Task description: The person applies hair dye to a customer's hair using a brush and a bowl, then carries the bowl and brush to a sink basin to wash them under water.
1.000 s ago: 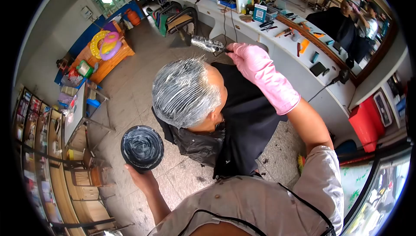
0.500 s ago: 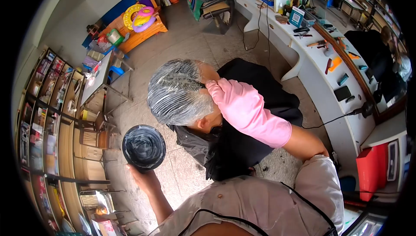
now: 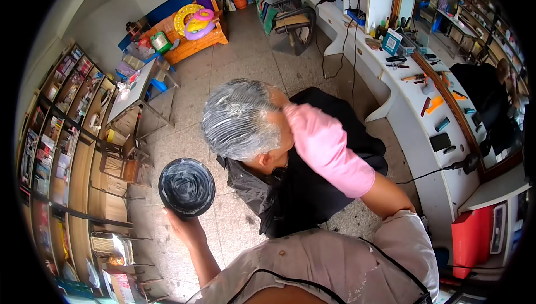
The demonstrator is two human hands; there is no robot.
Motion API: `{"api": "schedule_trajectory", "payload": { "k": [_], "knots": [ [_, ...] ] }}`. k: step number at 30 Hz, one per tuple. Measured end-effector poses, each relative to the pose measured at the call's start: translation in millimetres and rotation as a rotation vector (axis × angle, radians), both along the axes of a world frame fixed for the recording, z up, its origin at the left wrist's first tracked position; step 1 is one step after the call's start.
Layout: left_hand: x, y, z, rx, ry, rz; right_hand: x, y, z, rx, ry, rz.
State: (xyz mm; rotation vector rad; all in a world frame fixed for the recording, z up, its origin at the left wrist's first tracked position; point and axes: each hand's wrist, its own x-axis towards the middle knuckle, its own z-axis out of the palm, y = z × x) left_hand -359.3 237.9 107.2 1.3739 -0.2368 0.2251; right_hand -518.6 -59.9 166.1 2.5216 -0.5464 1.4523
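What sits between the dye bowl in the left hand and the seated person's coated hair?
Nothing. In the head view only bare floor tiles show between the bowl, held by the left hand, and the hair.

Right hand [image 3: 304, 128] in matt pink rubber glove; hair [image 3: 237, 120] at its fingertips slick, wet-glossy with pale paste; black plastic bowl [image 3: 186, 187] above bare left hand's [image 3: 187, 228] fingers, smeared glossy inside; black cape [image 3: 318, 181] smooth, slightly shiny cloth.

A single fisheye view from a head-worn camera looks steeply down, close above a seated person's dye-coated hair [image 3: 237, 118]. The wearer's own chest fills the bottom edge. The curved edges distort the shelving [image 3: 61, 153] and counter [image 3: 413, 103], so their distance is hard to judge.
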Motion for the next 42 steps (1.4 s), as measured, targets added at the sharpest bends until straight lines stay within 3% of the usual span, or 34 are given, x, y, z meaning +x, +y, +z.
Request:
{"api": "schedule_trajectory", "payload": {
  "k": [1,2,3,5,9,12,17,20,21,23,24,27,28,30,31,35,36,39,42],
  "knots": [
    [7.8,-4.5,4.6,-0.012,-0.012,-0.016,4.5,-12.3,5.6,0.103,-0.059,0.043],
    [8.4,-3.0,3.2,-0.02,-0.018,-0.022,4.8,-18.8,5.6,0.405,-0.184,0.183],
    [9.1,-1.6,1.8,-0.028,-0.024,-0.029,7.6,-28.1,5.2,0.376,-0.013,-0.026],
    [12.0,0.2,-1.1,-0.087,-0.018,-0.042,13.2,-39.4,-10.5,0.376,-0.03,0.001],
    [19.4,4.8,-8.5,-0.105,-0.013,-0.07,19.4,-9.0,-9.5,0.015,0.103,-0.182],
    [22.9,7.5,-14.4,-0.098,-0.022,-0.108,13.9,15.9,3.9,-0.057,0.08,-0.079],
    [20.0,7.4,-15.2,0.033,-0.126,-0.094,8.9,-3.3,7.7,0.093,-0.024,-0.064],
    [13.8,6.3,-10.8,0.031,-0.089,-0.099,18.4,-17.9,-4.5,0.376,-0.043,-0.036],
    [13.1,6.0,-10.6,0.028,-0.078,-0.102,20.7,-17.2,-8.5,0.197,0.077,-0.088],
    [15.2,1.4,-5.6,-0.012,-0.054,-0.092,26.3,4.4,0.9,0.178,0.141,-0.182],
    [12.5,-0.1,-3.0,-0.026,-0.046,-0.087,25.4,13.2,6.5,0.372,0.022,0.011],
    [3.2,-5.8,7.9,0.18,0.053,-0.035,16.2,30.0,16.5,0.206,-0.001,0.082],
    [11.6,-0.3,-3.6,0.057,0.019,-0.071,10.0,30.7,25.2,0.521,-0.072,0.193],
    [18.9,4.9,-11.8,-0.067,-0.014,-0.107,5.8,2.9,17.0,0.344,-0.168,0.259],
    [19.4,5.8,-13.1,-0.051,-0.026,-0.112,3.2,-5.8,16.4,0.501,-0.236,0.248],
    [19.2,10.3,-14.5,-0.086,-0.001,-0.128,-2.4,-31.3,11.5,1.622,-0.423,0.623],
    [17.1,9.2,-11.8,-0.103,0.01,-0.132,-3.9,-35.9,10.8,1.742,-0.36,0.668],
    [-0.6,-2.2,6.5,0.092,0.054,-0.047,-2.3,-32.7,9.5,1.778,-0.302,0.724],
    [-3.6,-1.7,7.2,0.077,0.057,-0.033,3.6,-26.4,18.0,1.83,-0.268,0.78]
  ]
}}
